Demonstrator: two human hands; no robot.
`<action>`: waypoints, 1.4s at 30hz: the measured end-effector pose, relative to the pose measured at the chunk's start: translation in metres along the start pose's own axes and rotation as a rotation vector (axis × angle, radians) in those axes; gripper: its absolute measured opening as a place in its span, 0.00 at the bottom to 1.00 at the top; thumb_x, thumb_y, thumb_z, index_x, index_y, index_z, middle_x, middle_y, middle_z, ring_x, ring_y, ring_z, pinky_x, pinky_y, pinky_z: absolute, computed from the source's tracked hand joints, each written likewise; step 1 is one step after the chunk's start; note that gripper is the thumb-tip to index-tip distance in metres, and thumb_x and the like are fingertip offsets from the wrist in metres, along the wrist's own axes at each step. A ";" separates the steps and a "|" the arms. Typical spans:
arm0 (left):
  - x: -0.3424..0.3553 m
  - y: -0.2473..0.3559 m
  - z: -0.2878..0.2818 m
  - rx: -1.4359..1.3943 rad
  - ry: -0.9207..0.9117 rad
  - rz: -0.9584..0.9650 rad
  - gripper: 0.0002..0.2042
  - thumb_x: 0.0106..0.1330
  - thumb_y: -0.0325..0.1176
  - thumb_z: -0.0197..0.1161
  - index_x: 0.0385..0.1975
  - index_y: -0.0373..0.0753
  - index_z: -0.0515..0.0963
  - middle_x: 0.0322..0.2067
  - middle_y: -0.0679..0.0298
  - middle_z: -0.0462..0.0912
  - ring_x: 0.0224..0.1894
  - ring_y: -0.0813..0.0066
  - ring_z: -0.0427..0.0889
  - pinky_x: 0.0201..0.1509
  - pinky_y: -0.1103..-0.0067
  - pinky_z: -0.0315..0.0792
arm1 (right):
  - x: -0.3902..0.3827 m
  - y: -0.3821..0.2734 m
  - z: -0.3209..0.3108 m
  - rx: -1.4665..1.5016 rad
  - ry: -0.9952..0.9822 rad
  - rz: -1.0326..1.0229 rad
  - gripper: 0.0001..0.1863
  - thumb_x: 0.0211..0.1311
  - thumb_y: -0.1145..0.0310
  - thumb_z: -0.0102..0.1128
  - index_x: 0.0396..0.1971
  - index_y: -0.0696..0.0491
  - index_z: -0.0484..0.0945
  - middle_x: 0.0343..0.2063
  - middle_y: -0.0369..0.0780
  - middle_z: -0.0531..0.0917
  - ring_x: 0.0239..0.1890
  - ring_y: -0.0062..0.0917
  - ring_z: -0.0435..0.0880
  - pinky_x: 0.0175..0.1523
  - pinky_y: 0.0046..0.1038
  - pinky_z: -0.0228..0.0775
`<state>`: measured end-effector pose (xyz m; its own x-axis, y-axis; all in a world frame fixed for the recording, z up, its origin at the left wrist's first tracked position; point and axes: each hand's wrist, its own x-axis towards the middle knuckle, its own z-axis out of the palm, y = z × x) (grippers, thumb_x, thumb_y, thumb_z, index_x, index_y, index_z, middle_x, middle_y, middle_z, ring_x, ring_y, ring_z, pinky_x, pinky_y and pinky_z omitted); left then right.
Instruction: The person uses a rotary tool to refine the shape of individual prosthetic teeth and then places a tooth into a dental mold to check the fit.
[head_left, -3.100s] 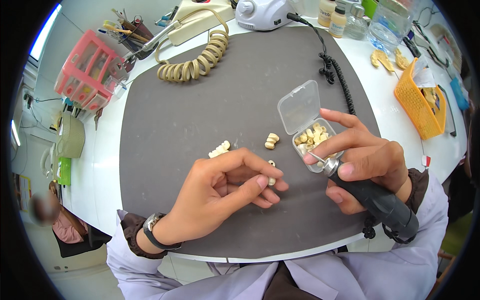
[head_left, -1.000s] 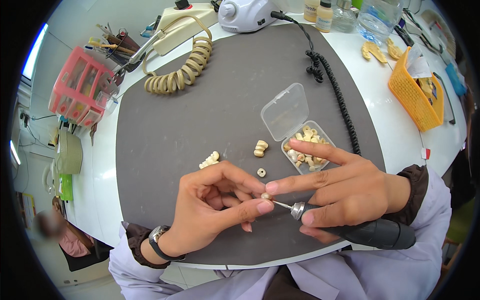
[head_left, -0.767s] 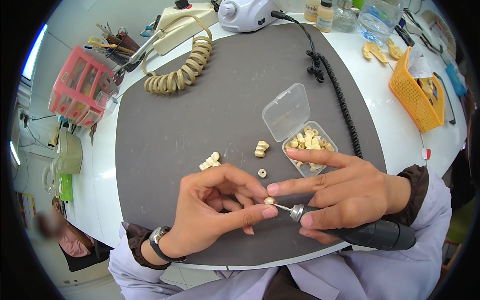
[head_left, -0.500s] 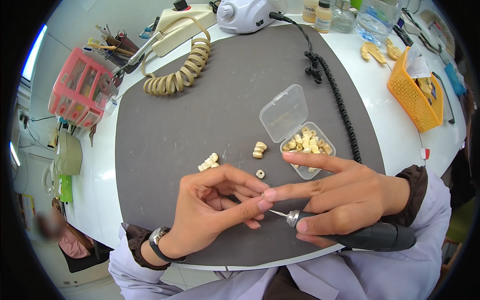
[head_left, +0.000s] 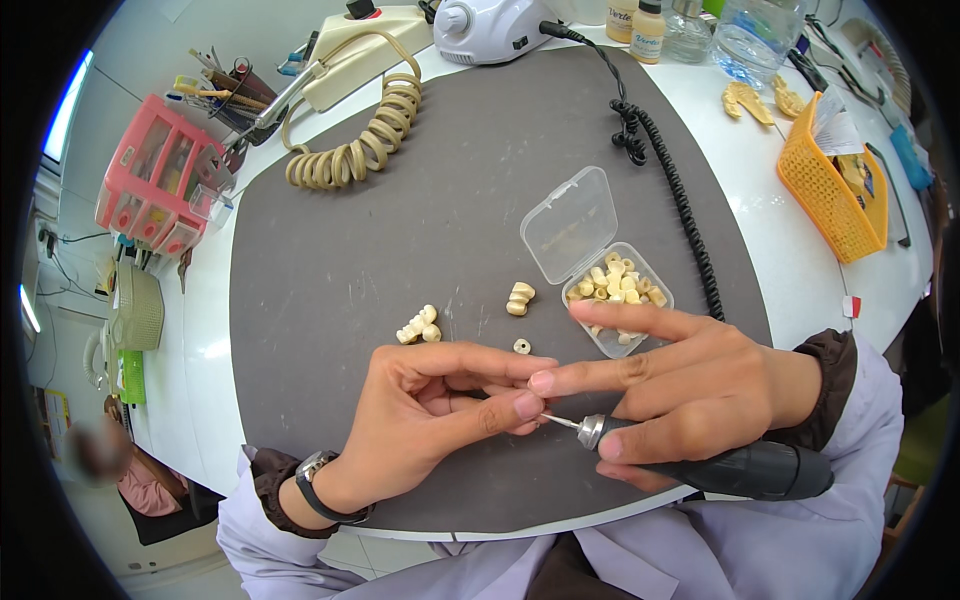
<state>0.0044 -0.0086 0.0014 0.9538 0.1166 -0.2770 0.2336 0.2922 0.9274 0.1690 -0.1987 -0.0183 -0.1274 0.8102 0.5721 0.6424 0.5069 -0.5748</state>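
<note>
My left hand is pinched, thumb against fingertips; whatever sits in the pinch is hidden by the fingers. In my right hand lies a black rotary handpiece, held between thumb and fingers. Its thin metal bur points left, its tip at the left fingertips. My right index and middle fingers stretch forward, one of them touching the left fingertips. Just beyond the hands lie a small round tooth-coloured piece with a hole, a joined tooth-coloured piece and a cluster of dental crowns.
A clear plastic box with its lid raised holds many tooth-coloured pieces beside my right fingers. A black coiled cord runs to a white control unit. Beige coiled tubing, a pink drawer box and an orange basket stand around the grey mat.
My left fingers have shifted slightly to the right and turned a little at the bur's tip. The right hand keeps its grip on the handpiece, nearly still.
</note>
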 end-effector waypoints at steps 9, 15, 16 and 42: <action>-0.005 -0.001 0.003 0.216 0.048 0.128 0.11 0.58 0.18 0.71 0.40 0.27 0.83 0.37 0.54 0.86 0.39 0.75 0.87 0.42 0.84 0.83 | 0.011 -0.006 -0.007 0.028 -0.070 0.128 0.16 0.58 0.73 0.67 0.43 0.46 0.72 0.19 0.32 0.81 0.57 0.40 0.81 0.70 0.66 0.49; -0.004 -0.003 0.004 0.274 0.051 0.213 0.11 0.56 0.16 0.70 0.39 0.29 0.84 0.36 0.56 0.86 0.38 0.75 0.87 0.40 0.84 0.84 | 0.009 -0.006 -0.005 0.109 -0.011 0.118 0.13 0.57 0.76 0.68 0.38 0.49 0.74 0.21 0.33 0.82 0.57 0.41 0.81 0.69 0.64 0.54; -0.004 -0.003 0.004 0.284 0.049 0.219 0.11 0.56 0.16 0.70 0.40 0.29 0.84 0.36 0.56 0.86 0.38 0.75 0.87 0.40 0.84 0.84 | 0.009 -0.006 -0.006 0.114 -0.016 0.116 0.12 0.57 0.76 0.68 0.38 0.49 0.74 0.21 0.33 0.82 0.56 0.41 0.81 0.68 0.63 0.54; -0.003 -0.001 0.006 0.310 0.047 0.204 0.10 0.54 0.13 0.70 0.36 0.28 0.83 0.35 0.51 0.85 0.37 0.69 0.87 0.38 0.83 0.84 | 0.010 -0.006 -0.006 -0.028 -0.149 0.154 0.07 0.58 0.70 0.67 0.21 0.50 0.84 0.28 0.32 0.86 0.62 0.27 0.77 0.73 0.51 0.56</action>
<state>0.0024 -0.0152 0.0035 0.9786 0.1885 -0.0829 0.0924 -0.0422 0.9948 0.1686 -0.1949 -0.0057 -0.1356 0.9131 0.3846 0.6833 0.3672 -0.6311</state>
